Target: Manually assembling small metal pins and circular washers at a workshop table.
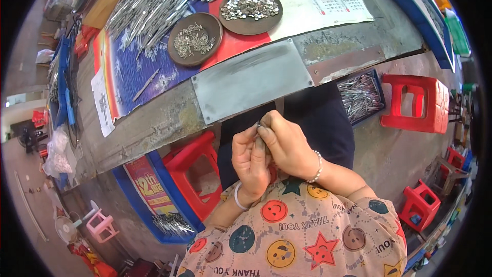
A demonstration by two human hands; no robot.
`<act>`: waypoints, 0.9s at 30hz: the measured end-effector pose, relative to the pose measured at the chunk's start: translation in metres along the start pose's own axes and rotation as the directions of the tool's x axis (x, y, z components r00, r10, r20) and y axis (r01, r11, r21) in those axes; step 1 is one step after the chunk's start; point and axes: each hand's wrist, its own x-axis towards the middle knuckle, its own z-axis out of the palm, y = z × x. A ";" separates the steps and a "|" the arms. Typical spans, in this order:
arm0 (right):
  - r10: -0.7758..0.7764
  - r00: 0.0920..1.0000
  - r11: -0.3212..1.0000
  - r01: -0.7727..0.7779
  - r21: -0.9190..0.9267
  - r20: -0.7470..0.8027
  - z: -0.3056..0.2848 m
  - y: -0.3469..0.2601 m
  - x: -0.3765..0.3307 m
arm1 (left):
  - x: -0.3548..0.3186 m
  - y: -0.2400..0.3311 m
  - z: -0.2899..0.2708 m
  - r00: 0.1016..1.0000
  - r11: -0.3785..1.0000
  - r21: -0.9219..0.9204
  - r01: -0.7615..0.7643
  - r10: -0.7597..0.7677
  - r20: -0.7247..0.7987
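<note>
Left to right, we have a blue crate (176,191) with slender metal pieces (173,224), a round brown dish (189,61) of thin pins (193,41), another brown dish (251,27) of shiny discs (250,5), and a dark-blue bin (380,92) of metal implements (359,95). Over our lap, our left hand (249,158) and right hand (288,146) pinch a tiny dark piece (259,124), mostly hidden by fingertips.

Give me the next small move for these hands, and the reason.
I'd probably bring the left hand and right hand forward together over the grey metal plate: their fingertips meet around what looks like a small dark piece, over the dark trousers and short of the table, so a slip could drop it off the worktop.
</note>
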 end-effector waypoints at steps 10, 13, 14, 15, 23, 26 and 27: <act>-0.113 0.994 0.990 0.113 0.088 -0.014 -0.011 0.007 0.000 | 0.004 0.006 -0.006 0.994 0.998 -0.021 0.064 -0.062 0.085; -0.175 0.984 0.985 0.175 0.002 -0.015 -0.006 0.018 -0.002 | 0.003 0.004 -0.004 0.995 0.997 0.024 0.077 -0.079 0.064; -0.215 0.975 0.970 0.208 -0.124 -0.049 -0.002 0.021 -0.003 | 0.005 0.004 0.000 0.995 0.994 0.057 0.093 -0.095 0.031; -0.257 0.963 0.941 0.231 -0.248 -0.078 0.000 0.021 -0.004 | 0.005 0.004 0.002 0.994 0.990 0.091 0.111 -0.111 -0.004; 0.242 0.969 0.961 -0.247 0.126 0.052 -0.001 -0.006 0.006 | 0.001 0.000 -0.016 0.988 0.989 -0.075 0.131 -0.123 0.094; 0.044 0.991 0.998 -0.049 -0.039 -0.128 -0.008 0.003 -0.005 | -0.006 0.002 -0.012 0.979 0.995 0.027 0.100 -0.103 0.174; 0.000 0.997 0.998 -0.004 -0.056 -0.076 -0.008 0.002 -0.006 | -0.006 0.007 -0.013 0.983 0.996 0.084 0.027 -0.042 0.178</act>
